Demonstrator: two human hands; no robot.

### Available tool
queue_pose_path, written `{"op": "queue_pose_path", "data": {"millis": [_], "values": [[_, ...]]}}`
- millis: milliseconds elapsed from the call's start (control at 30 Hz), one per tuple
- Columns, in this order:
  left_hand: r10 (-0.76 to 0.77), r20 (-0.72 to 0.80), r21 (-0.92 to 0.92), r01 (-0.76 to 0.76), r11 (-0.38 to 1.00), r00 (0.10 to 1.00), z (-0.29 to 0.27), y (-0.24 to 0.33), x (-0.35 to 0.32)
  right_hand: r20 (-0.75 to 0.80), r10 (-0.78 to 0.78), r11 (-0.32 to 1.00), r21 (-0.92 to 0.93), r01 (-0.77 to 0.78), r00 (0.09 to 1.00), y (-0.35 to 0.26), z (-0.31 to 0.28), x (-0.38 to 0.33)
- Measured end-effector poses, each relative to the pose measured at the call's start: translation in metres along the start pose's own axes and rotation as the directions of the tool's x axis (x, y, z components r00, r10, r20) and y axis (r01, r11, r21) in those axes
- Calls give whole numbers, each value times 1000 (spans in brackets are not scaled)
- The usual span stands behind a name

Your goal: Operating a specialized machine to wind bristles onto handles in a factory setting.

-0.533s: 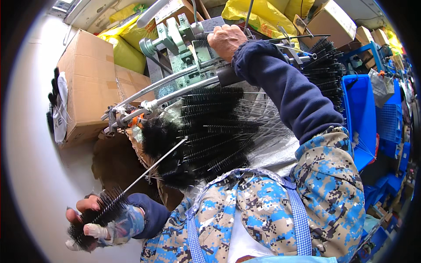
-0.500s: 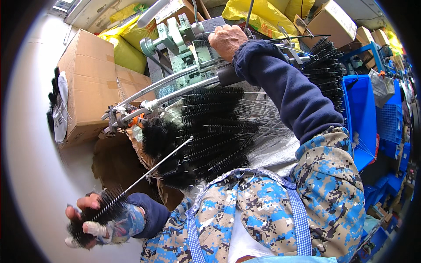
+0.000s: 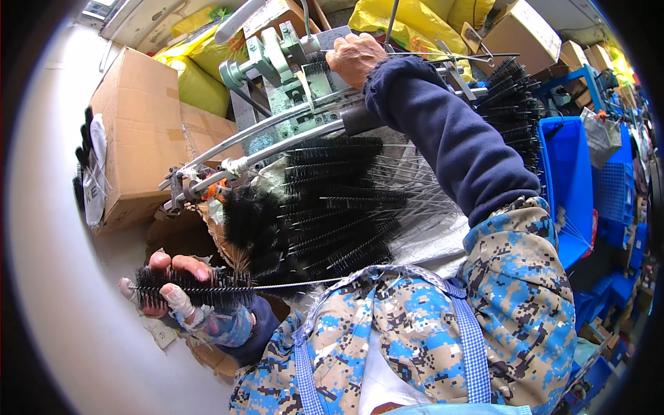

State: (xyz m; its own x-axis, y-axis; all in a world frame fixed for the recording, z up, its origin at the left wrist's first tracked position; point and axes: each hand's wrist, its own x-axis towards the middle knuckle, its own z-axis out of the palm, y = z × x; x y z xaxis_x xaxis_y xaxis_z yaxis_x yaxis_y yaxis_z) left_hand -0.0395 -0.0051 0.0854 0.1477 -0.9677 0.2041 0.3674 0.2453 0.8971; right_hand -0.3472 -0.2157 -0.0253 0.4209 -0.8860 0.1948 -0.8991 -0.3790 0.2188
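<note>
My left hand point(image 3: 187, 294), in a worn fingerless glove with white wrapping on some fingertips, holds a black-bristled wire brush point(image 3: 238, 287) at the lower left. The brush's twisted metal stem points right, toward my apron. My right hand point(image 3: 356, 61) is closed at the green metal machine point(image 3: 280, 83); what its fingers grip is hidden. Black bristles show in the machine just left of that hand, and a thin rod point(image 3: 443, 54) runs out to its right. Below the machine lies a pile of black wire brushes point(image 3: 335, 207), their bare stems pointing right.
Metal rails point(image 3: 277, 145) cross in front of the machine. A large cardboard box point(image 3: 138, 124) stands at the left, by the white wall. More black brushes point(image 3: 512, 104) and a blue bin point(image 3: 570, 187) are on the right. Yellow sacks point(image 3: 415, 31) lie behind.
My left hand has moved up and right, and its brush has swung from a slant to nearly level. My right hand has shifted slightly up and left at the machine.
</note>
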Motion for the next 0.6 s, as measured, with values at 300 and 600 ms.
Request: {"op": "queue_pose_path", "data": {"millis": [300, 600], "values": [[56, 50, -12, -56, 998, 997, -13, -7, -4, -8, -38, 999, 38, 39, 999, 0, 0, 0], [-23, 80, 43, 20, 999, 996, -6, -8, -1, 24, 134, 986, 97, -136, 991, 6, 4, 6]]}}
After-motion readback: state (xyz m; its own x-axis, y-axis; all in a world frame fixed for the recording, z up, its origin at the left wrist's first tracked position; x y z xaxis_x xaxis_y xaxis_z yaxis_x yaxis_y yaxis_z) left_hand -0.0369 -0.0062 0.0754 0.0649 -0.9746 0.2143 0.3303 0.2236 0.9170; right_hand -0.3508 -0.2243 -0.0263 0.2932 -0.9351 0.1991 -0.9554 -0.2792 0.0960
